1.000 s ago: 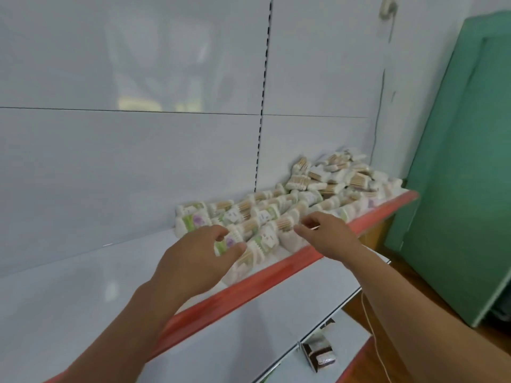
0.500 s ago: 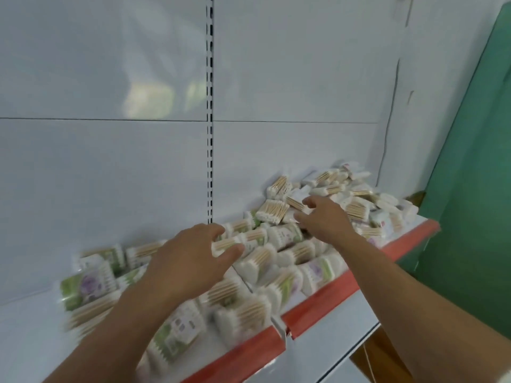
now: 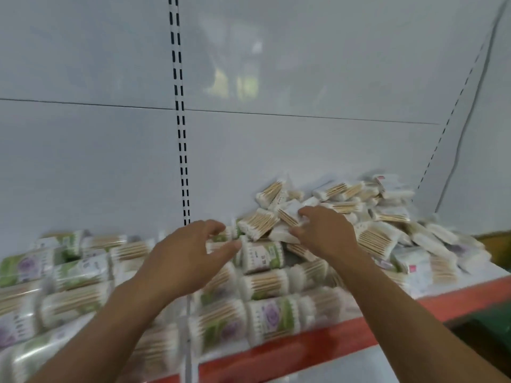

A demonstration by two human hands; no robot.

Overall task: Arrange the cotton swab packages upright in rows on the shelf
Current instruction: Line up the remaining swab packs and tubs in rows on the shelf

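Cotton swab packages [image 3: 265, 316] with green and purple labels lie in rows along the front and left of the white shelf, behind its red front edge [image 3: 331, 341]. At the back right, more packages sit in a loose pile [image 3: 381, 217]. My left hand [image 3: 190, 255] hovers over the rows with fingers spread and slightly bent, holding nothing. My right hand [image 3: 323, 233] reaches into the left side of the pile. Its fingers and thumb curl round a white package [image 3: 287, 218] there.
A white back panel with a slotted upright [image 3: 181, 150] rises behind the shelf. A second slotted upright [image 3: 442, 134] runs at the right. A dark green object [image 3: 486, 322] sits beyond the shelf's right end, and a lower white shelf [image 3: 359, 366] shows below.
My right hand moved from the front row up to the pile at the back and closed on a package. My left hand stayed over the rows. The view came closer.
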